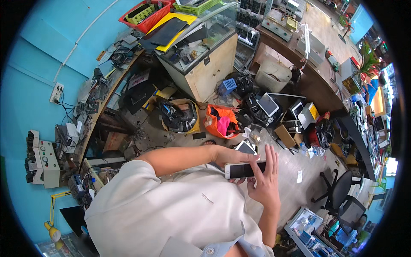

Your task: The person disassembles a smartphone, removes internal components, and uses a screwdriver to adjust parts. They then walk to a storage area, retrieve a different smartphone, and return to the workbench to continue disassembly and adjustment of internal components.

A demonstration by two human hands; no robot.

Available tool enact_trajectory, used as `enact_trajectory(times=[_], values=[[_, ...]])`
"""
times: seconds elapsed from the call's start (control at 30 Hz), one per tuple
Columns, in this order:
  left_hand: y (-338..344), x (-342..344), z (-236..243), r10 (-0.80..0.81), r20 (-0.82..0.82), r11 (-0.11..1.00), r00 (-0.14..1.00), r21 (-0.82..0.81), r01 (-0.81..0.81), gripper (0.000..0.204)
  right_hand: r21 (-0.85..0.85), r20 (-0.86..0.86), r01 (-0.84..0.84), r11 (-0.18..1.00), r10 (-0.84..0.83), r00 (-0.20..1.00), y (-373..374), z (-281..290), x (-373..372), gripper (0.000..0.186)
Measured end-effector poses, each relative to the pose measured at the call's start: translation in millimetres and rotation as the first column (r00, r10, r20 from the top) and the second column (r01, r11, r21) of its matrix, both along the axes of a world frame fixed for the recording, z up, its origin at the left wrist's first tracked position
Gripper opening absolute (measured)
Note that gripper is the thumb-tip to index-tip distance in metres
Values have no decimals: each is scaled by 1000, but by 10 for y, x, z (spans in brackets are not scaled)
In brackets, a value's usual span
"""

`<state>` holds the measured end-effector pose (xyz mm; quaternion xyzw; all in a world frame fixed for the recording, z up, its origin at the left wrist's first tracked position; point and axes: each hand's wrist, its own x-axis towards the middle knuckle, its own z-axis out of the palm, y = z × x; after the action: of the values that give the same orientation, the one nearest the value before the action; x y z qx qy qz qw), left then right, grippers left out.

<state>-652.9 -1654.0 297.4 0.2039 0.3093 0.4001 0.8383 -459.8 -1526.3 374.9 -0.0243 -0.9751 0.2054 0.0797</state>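
My left hand [224, 155] holds a smartphone [239, 171] sideways in front of my chest. Its white-bordered end points left and the dark screen faces up. The left thumb lies along the phone's far edge, and fingertips show below the near edge. My right hand [266, 186] is at the phone's right end with its fingers stretched apart. One finger lies over the screen, though whether it presses is unclear. Just beyond the hands, flat tablet-like devices [245, 147] rest low down, partly hidden by my left hand.
On the floor ahead are an orange bag [210, 124] and a sack of dark parts [195, 125]. A glass-topped cabinet [209, 75] stands behind them. Cluttered benches curve along both sides. At the right are an office chair [340, 188] and a display case [295, 222].
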Motion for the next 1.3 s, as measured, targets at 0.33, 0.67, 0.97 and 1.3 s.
enact_trajectory(times=[0.33, 0.67, 0.97, 1.3], values=[[114, 44, 482, 627, 202, 727, 753, 195, -658, 76, -507, -68, 473, 720, -581, 811, -461, 411, -84, 81], [197, 50, 661, 577, 197, 728, 793, 316, -608, 87, -515, -45, 538, 668, -647, 761, -550, 439, -265, 82], [186, -114, 796, 497, 301, 801, 814, 201, -564, 94, -877, 58, 348, 331, -645, 762, -444, 545, -98, 56], [211, -248, 890, 510, 427, 833, 747, -31, -552, 104, -960, 56, 221, 172, -656, 753, -480, 500, 96, 41]])
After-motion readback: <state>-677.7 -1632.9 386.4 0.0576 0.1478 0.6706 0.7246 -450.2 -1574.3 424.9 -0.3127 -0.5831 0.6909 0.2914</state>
